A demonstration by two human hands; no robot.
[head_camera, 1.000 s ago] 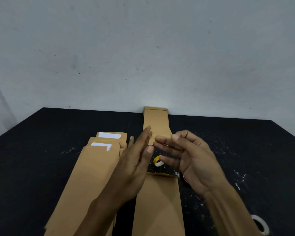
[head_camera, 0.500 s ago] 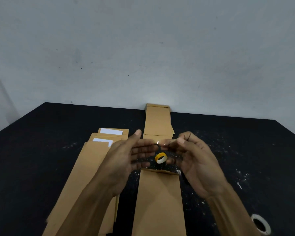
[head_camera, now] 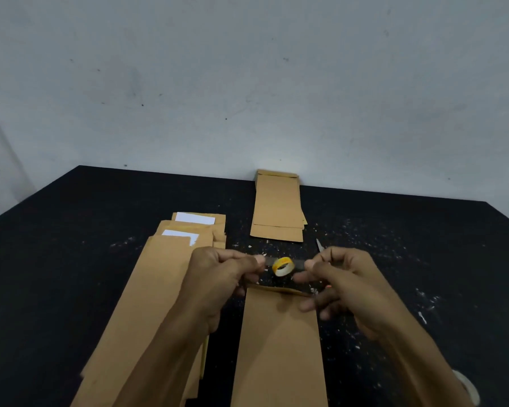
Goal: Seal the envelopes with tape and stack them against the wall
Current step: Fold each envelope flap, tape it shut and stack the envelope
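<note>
A brown envelope [head_camera: 279, 348] lies lengthwise in front of me, its flap end pointing away. Above that flap end my left hand [head_camera: 218, 277] and my right hand [head_camera: 344, 280] each pinch one end of a clear tape strip [head_camera: 297, 262] stretched between them. Behind the strip a small yellow tape roll [head_camera: 282, 266] sits on the black table [head_camera: 71, 230]. A pile of brown envelopes [head_camera: 147, 304] with white paper showing at the far ends lies to the left. A stack of envelopes [head_camera: 276, 210] lies flat against the wall.
Scissors tips [head_camera: 319, 244] show just beyond my right hand. A white tape roll [head_camera: 467, 389] lies at the bottom right near the table's edge. White scraps speckle the table top. The grey wall [head_camera: 247, 83] closes off the far side.
My hands have moved apart and lower, from fingers meeting above the roll to holding the tape strip taut over the envelope's flap end. The view has tilted down slightly.
</note>
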